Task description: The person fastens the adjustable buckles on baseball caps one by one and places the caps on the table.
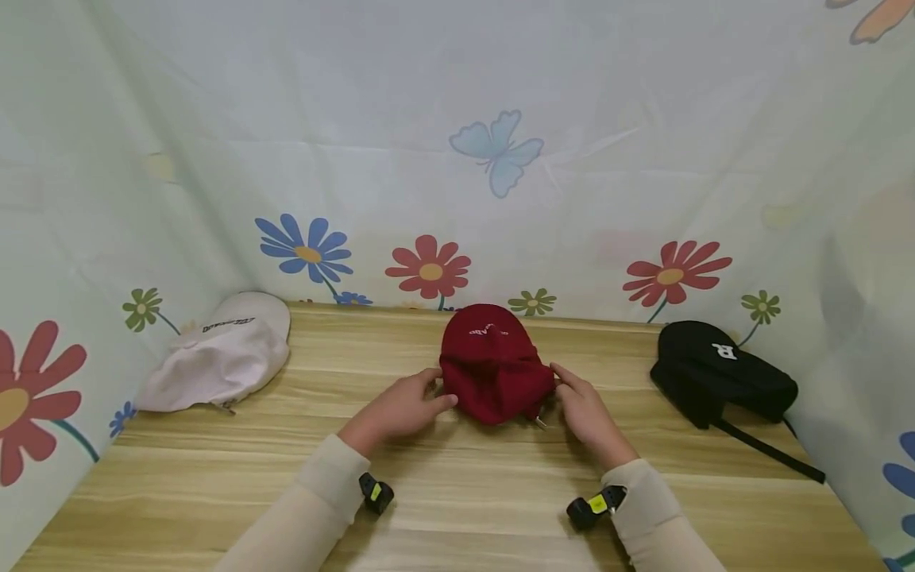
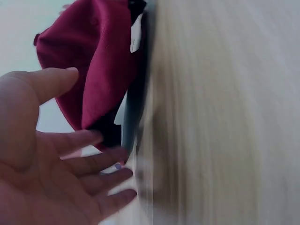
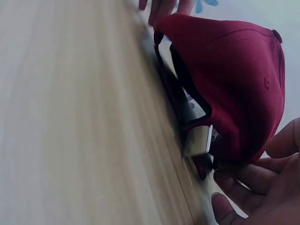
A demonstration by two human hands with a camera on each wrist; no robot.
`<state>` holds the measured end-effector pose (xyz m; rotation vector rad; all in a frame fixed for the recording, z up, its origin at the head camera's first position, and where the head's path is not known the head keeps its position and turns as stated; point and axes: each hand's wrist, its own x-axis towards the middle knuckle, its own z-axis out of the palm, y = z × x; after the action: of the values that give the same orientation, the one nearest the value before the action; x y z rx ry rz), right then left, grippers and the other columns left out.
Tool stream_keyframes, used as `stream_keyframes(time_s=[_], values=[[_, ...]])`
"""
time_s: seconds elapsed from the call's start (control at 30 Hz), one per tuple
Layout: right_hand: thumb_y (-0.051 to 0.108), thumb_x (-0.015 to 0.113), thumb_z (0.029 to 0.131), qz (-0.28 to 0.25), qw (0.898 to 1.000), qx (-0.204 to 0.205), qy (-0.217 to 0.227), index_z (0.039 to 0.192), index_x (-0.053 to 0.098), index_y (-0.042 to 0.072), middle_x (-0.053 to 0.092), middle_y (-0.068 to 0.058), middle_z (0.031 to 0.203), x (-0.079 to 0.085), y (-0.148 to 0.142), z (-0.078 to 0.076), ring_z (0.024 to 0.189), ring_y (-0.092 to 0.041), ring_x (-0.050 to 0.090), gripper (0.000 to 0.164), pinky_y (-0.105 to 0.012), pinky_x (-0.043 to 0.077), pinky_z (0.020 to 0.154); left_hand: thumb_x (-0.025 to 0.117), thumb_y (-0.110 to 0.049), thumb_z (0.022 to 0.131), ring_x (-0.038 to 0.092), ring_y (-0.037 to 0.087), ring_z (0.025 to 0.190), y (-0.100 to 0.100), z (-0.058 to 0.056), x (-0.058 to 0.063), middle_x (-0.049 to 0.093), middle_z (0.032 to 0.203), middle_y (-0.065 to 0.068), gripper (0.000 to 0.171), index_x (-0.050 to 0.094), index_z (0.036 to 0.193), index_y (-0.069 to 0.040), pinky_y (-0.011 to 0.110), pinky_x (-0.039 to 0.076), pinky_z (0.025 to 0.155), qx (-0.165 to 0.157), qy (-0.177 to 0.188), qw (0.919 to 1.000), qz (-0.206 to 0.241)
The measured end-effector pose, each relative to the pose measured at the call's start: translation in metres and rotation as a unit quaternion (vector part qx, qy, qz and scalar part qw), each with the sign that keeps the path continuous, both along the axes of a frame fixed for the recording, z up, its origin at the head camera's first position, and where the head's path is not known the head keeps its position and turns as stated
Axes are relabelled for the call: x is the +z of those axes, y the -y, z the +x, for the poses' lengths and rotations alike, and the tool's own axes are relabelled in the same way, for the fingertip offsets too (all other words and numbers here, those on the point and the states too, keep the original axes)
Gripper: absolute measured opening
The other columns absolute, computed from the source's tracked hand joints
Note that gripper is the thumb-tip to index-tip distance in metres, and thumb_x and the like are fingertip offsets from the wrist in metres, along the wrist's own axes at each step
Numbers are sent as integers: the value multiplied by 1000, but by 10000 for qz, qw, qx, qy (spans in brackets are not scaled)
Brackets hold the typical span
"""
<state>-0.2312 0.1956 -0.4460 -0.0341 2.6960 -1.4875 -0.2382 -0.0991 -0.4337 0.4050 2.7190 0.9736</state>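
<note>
From my end, the red cap [image 1: 493,381] sits at the middle of the far edge of the bench [image 1: 472,496], between both hands, and it is the only thing being handled. The white cap [image 1: 221,365] rests at the far left corner and the black cap [image 1: 689,369] at the far right one, its loose strap [image 1: 772,453] trailing toward the right edge; neither is touched, so I judge both as needing no attention just now. The red cap appears to be down on the wood, so I'd call the handling well advanced; what seems left is a small adjustment of its slumped crown and freeing the hands. The left hand [image 1: 402,407] is at its left side, fingers spread and relaxed, grasping nothing; whether the thumb presses the cloth I can't be sure. The right hand [image 1: 588,417] has its fingers loosely extended against the right side, with no clear pinch. Some of it defeats me: the left fingertips are partly hidden in the head view, the cap's lettering is too small to read, its brim is hard to tell from the crown, and the metal buckle [image 3: 199,140] shows properly only from the right wrist.
</note>
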Motion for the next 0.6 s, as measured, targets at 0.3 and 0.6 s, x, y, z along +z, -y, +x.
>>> stream_keyframes(time_s=[0.3, 0.6], values=[[-4, 33, 81, -2223, 9739, 197, 408, 144, 23, 14, 36, -17, 142, 4, 2, 2, 123, -27, 41, 66, -45, 46, 93, 65, -30, 83, 55, 16, 113, 3, -10, 0, 60, 121, 1, 73, 23, 142, -29, 44, 39, 101, -145, 817, 9717, 2210], [4, 65, 81, -3158, 9435, 979, 201, 143, 7, 38, 22, -5, 150, 6, 6, 3, 121, -30, 47, 92, -42, 50, 88, 62, -10, 85, 54, 23, 115, -1, -3, 25, 60, 121, 9, 81, 13, 143, -36, 44, 37, 104, -57, 1466, 9095, 3890]])
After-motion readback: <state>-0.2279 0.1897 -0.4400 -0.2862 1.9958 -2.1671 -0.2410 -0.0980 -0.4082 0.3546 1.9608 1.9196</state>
